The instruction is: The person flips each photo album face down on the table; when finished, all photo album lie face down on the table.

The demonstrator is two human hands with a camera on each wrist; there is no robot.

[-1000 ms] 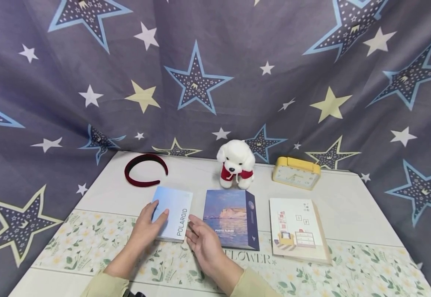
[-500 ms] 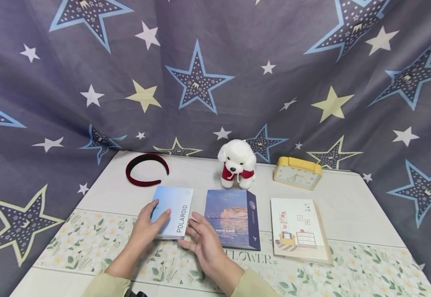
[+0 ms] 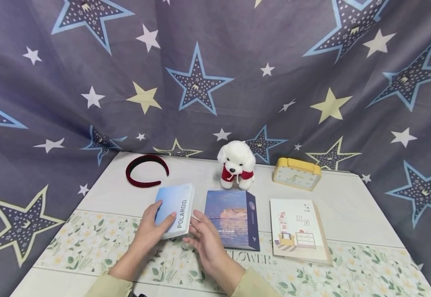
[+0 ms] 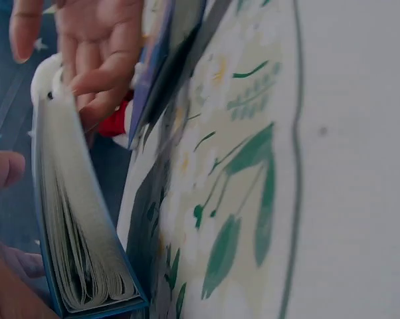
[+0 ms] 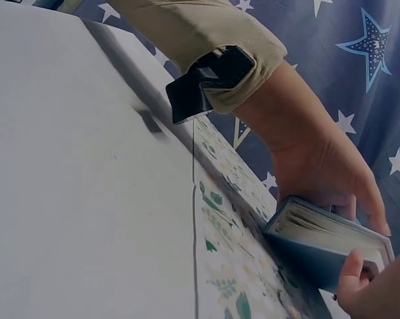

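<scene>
A thick blue album (image 3: pixel 172 208) lettered POLAROID stands tilted off the table, its right side raised. My left hand (image 3: pixel 151 229) grips it along the left side, thumb on the cover. My right hand (image 3: pixel 209 244) is at its right edge with loosely bent fingers; whether they touch it I cannot tell from the head view. The left wrist view shows the album's page edges (image 4: pixel 80 226) from below, with the right hand (image 4: pixel 100 53) beyond them. In the right wrist view, the right thumb (image 5: pixel 351 276) lies close to the album's corner (image 5: pixel 313 256).
A photo album with a seascape cover (image 3: pixel 228 218) lies right of the right hand. Farther right is a cream book (image 3: pixel 298 231). Behind stand a white plush dog (image 3: pixel 236 159), a yellow alarm clock (image 3: pixel 297 174) and a dark red headband (image 3: pixel 132 178). A starry curtain (image 3: pixel 215 82) closes the back.
The POLAROID album has lifted and tilted, its right side rising, and shifted slightly right with the left hand. The right hand stays by its edge, fingers slightly shifted.
</scene>
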